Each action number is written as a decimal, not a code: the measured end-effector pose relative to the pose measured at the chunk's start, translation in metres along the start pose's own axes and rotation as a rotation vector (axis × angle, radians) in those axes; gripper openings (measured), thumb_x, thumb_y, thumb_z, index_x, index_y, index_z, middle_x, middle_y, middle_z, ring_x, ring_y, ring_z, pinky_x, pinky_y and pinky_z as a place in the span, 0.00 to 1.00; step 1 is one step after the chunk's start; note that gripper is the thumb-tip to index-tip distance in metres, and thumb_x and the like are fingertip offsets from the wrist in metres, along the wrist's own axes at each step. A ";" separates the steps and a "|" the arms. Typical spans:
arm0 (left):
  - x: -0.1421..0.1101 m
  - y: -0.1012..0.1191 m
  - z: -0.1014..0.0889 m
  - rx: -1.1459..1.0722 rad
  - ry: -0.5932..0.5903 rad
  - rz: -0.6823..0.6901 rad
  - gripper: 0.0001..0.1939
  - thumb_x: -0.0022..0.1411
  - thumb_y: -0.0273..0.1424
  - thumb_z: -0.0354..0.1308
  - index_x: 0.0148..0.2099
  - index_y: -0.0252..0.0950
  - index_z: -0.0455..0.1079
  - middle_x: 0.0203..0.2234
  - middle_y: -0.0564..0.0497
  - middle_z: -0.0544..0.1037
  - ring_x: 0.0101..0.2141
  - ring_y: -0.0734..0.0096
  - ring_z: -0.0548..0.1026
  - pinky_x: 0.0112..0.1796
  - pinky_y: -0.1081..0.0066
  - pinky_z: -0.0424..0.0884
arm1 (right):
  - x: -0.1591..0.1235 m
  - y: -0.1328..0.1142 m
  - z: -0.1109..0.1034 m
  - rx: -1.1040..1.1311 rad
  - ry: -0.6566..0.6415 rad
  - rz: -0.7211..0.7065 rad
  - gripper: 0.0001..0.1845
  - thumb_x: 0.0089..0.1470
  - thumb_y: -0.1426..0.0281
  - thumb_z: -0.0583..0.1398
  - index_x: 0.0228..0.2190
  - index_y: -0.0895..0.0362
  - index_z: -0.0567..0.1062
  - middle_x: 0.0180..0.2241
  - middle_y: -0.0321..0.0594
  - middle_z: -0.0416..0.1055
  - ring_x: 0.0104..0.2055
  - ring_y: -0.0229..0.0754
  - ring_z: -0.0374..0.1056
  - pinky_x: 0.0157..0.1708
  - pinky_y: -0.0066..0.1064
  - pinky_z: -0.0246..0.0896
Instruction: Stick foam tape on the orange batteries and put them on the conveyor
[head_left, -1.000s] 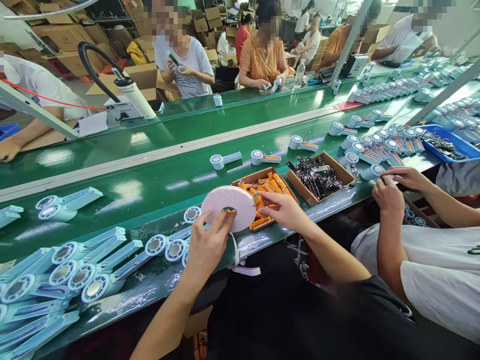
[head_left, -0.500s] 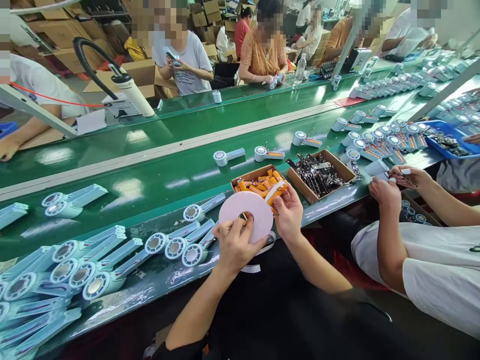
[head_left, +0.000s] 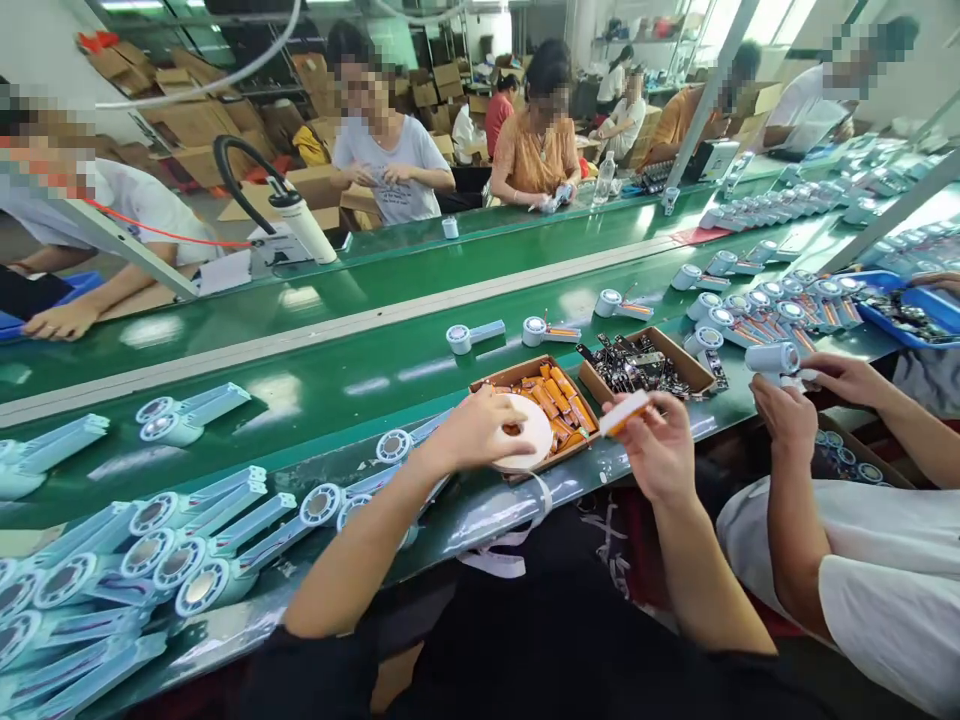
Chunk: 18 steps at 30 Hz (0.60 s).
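My left hand [head_left: 471, 430] grips a pale pink tape roll [head_left: 529, 433] and holds it over the near corner of a cardboard box of orange battery cells [head_left: 556, 402]. A loose strip of backing [head_left: 504, 540] hangs from the roll over the table edge. My right hand [head_left: 658, 445] pinches one orange battery cell with a white tape strip on it [head_left: 624, 411], lifted just right of that box. Several light blue fan housings [head_left: 210, 530] lie in rows on the green table to my left.
A second cardboard box with black circuit boards [head_left: 643, 366] stands right of the battery box. A co-worker's hands [head_left: 814, 395] hold a fan part at my right. More fan housings [head_left: 780, 310] and a blue tray [head_left: 911, 315] lie far right. People sit across the green conveyor [head_left: 360, 340].
My left hand lowered the tape roll toward the battery box. My right hand pulled away to the right with a taped battery cell. The view shifted slightly.
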<state>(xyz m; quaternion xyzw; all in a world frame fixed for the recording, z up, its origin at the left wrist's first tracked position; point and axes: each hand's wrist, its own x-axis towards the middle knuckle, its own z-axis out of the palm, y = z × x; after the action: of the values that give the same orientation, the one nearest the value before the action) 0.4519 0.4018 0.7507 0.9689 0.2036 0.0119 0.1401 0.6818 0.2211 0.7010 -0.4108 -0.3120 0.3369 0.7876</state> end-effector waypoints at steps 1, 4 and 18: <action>0.018 -0.012 -0.009 0.016 -0.006 -0.074 0.23 0.71 0.53 0.56 0.54 0.46 0.82 0.50 0.48 0.83 0.50 0.58 0.76 0.51 0.64 0.69 | -0.009 0.002 -0.003 0.007 -0.025 0.036 0.21 0.54 0.67 0.72 0.46 0.41 0.72 0.48 0.35 0.82 0.45 0.47 0.82 0.39 0.40 0.82; 0.069 -0.045 -0.025 0.164 0.025 -0.399 0.25 0.75 0.48 0.46 0.57 0.44 0.79 0.54 0.46 0.81 0.53 0.57 0.75 0.50 0.66 0.70 | -0.028 0.002 -0.012 0.013 -0.060 0.118 0.20 0.55 0.65 0.73 0.44 0.44 0.70 0.46 0.37 0.83 0.42 0.49 0.83 0.36 0.42 0.82; 0.121 -0.151 0.000 0.405 -0.059 -0.303 0.16 0.59 0.28 0.59 0.49 0.42 0.80 0.56 0.41 0.77 0.54 0.42 0.74 0.44 0.57 0.77 | -0.004 -0.008 -0.015 -0.155 0.038 0.188 0.26 0.52 0.49 0.71 0.42 0.52 0.71 0.26 0.33 0.79 0.25 0.41 0.77 0.25 0.29 0.72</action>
<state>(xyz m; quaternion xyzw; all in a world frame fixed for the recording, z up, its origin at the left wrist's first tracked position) 0.5037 0.5828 0.7045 0.9355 0.3407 -0.0786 -0.0506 0.6930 0.2078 0.7005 -0.5041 -0.2821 0.3764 0.7243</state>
